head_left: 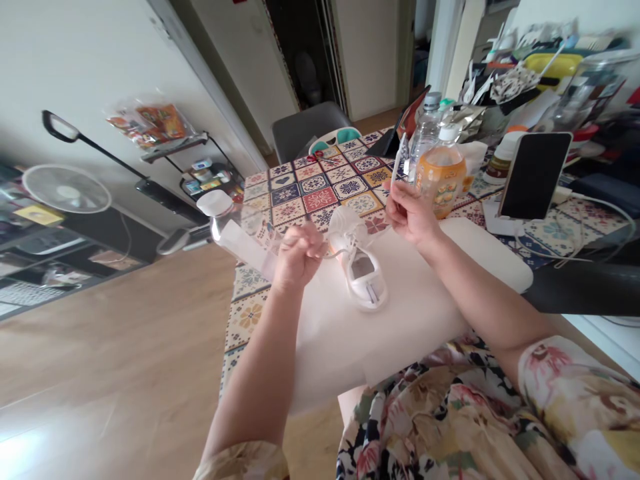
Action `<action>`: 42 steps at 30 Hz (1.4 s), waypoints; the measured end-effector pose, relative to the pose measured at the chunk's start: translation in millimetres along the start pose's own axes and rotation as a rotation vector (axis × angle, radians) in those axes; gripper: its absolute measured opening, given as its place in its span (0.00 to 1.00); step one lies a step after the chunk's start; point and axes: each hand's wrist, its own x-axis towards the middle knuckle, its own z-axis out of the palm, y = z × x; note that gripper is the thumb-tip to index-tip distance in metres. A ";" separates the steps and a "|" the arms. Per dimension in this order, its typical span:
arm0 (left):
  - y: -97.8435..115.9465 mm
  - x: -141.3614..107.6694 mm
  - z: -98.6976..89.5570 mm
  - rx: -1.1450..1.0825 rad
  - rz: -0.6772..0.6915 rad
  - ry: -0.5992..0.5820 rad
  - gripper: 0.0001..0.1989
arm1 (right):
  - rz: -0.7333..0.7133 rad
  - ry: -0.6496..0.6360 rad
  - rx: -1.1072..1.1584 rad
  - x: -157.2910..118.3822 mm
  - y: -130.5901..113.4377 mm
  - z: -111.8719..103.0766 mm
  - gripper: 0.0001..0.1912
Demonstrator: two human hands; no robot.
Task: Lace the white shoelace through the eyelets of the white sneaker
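Observation:
A white lace-up shoe (pixel 367 283) rests on a white sheet, its toe pointing away from me and its opening facing me. My left hand (pixel 299 253) is closed on a shoelace (pixel 336 254), which stretches from the shoe's lacing out to the left. On the other side my right hand (pixel 411 212) is raised with fingers pinched; a faint lace line seems to run toward it from the shoe. A slim white object (pixel 399 160) rises just above that fist, and I cannot make out whether the hand holds it. Both hands are slightly blurred.
The white sheet (pixel 340 340) covers the near side of a table with a patterned tile cloth (pixel 320 199). A clear bottle (pixel 240 233) leans beside my left hand. An orange-labelled bottle (pixel 440 177) and a phone (pixel 536 175) on a stand are on the right. Beyond is a chair (pixel 313 123).

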 end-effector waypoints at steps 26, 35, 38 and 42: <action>-29.3 -9.2 32.0 0.266 -0.077 0.079 0.18 | -0.329 -0.405 -0.644 -35.1 13.2 26.4 0.15; -28.7 -13.5 28.8 0.382 -0.075 -0.014 0.11 | -0.178 -0.184 -0.435 -33.5 13.0 27.4 0.16; -25.3 -14.3 29.7 0.468 -0.037 -0.033 0.10 | -0.068 -0.144 -0.359 -28.7 16.2 27.8 0.24; -19.6 -13.4 28.2 0.721 0.148 -0.123 0.06 | -0.089 -0.139 -0.297 -27.6 15.3 26.7 0.28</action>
